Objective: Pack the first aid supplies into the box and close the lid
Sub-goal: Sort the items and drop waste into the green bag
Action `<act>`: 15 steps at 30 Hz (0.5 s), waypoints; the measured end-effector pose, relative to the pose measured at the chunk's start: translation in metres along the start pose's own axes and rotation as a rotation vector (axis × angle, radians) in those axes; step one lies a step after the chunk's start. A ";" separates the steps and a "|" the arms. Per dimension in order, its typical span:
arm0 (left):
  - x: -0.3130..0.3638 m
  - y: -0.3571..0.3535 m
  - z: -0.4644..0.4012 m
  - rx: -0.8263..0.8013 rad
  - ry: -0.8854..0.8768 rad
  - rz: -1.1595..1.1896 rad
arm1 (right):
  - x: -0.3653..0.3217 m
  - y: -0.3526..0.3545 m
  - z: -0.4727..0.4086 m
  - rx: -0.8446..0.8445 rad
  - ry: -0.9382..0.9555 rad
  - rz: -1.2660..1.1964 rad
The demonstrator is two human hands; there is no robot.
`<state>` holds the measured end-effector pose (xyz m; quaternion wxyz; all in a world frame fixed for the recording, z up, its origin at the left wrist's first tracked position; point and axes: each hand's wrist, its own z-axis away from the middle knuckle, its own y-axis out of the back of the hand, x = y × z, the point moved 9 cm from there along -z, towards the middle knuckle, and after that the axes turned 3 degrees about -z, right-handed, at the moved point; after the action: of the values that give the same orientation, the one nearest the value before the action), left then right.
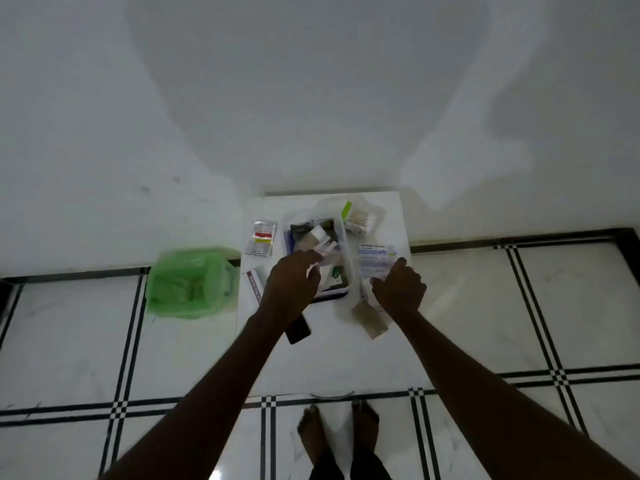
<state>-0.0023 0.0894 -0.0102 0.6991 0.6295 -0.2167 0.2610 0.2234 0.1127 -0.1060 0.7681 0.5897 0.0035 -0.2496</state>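
Box: clear box [347,258] on white table [398,358], supplies inside.
Left hand [291,285]: over the box's near-left corner, grasp unclear.
Right hand [400,285]: right of the box, on a flat packet [375,261]; grasp unclear.

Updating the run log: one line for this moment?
left hand: over open box | right hand: on antiseptic pack | lid: not on

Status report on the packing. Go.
Left hand over box, at a white carton, grip unclear. Right hand on wipes pack beside box. Box open, part filled; blister pack, swabs still out. Nothing blocking.
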 end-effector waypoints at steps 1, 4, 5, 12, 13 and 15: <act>-0.002 -0.005 -0.004 -0.005 -0.002 0.012 | 0.002 -0.002 -0.001 0.004 -0.035 0.012; -0.005 -0.013 -0.014 -0.007 0.004 -0.015 | 0.011 -0.009 -0.006 0.085 -0.115 0.007; -0.005 -0.016 -0.018 -0.004 -0.005 -0.032 | 0.015 -0.011 -0.007 0.104 -0.144 0.000; -0.003 -0.015 -0.028 0.030 -0.022 -0.082 | 0.021 -0.011 -0.013 0.179 -0.142 -0.323; -0.004 -0.014 -0.030 0.035 -0.022 -0.088 | 0.023 -0.010 -0.012 0.184 -0.133 -0.386; -0.006 -0.011 -0.033 0.049 -0.028 -0.095 | 0.029 -0.008 -0.010 0.168 -0.148 -0.463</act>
<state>-0.0003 0.1206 -0.0264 0.6920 0.6595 -0.1898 0.2238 0.2488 0.1089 -0.1246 0.6368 0.6152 0.0616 -0.4607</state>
